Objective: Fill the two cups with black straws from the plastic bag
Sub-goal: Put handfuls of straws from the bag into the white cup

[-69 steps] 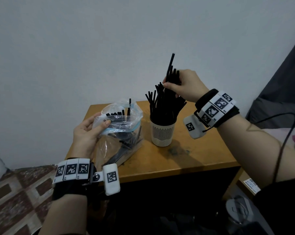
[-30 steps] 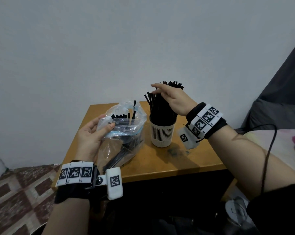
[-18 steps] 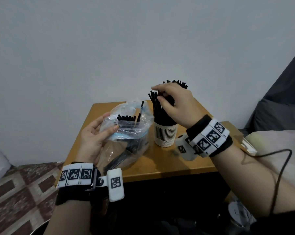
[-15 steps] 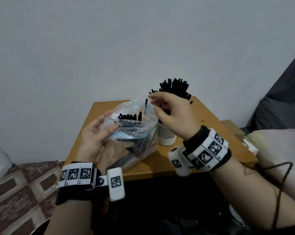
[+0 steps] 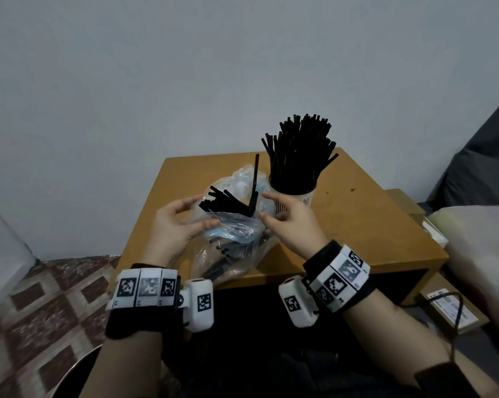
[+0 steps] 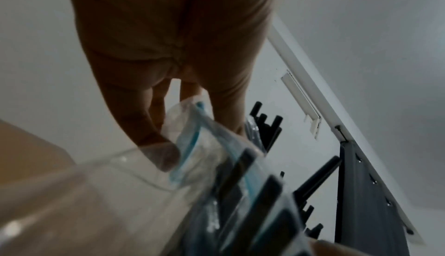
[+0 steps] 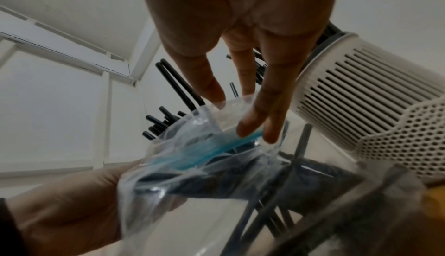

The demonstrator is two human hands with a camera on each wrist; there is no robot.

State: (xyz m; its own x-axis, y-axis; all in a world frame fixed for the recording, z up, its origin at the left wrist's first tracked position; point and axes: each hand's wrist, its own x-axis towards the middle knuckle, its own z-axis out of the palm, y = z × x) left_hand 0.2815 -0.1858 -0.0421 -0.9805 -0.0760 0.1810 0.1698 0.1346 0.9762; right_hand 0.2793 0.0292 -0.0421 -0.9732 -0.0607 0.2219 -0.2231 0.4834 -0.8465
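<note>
The person's left hand (image 5: 176,225) pinches the near edge of the plastic bag (image 5: 237,231) between thumb and fingers, holding its mouth open above the table (image 5: 371,225). The right hand (image 5: 288,222) is at the bag's right side, fingers straight and slightly spread, resting against the blue zip strip (image 7: 211,146) at the rim; it appears to hold nothing, though the wrist view is blurred there.

The step in hand is likely reaching in for another bunch of straws. To do it well, the left hand should keep the rim taut and wide, so that the right fingers can slip past the zip strip without snagging the film. The right hand should close round the straws near their upper ends and draw them out along their own length, not sideways.

The straws in the bag (image 5: 222,201) lie slanted: their long axes run from the bottom of the bag, near the table's front edge, up and to the left, with the free ends poking out of the mouth beside the left fingers. One straw (image 5: 254,182) stands nearly upright at the right of the mouth.

The white cup (image 5: 295,193) just behind the bag is packed with straws that stand upright and fan outward. Only one cup is in view.
</note>
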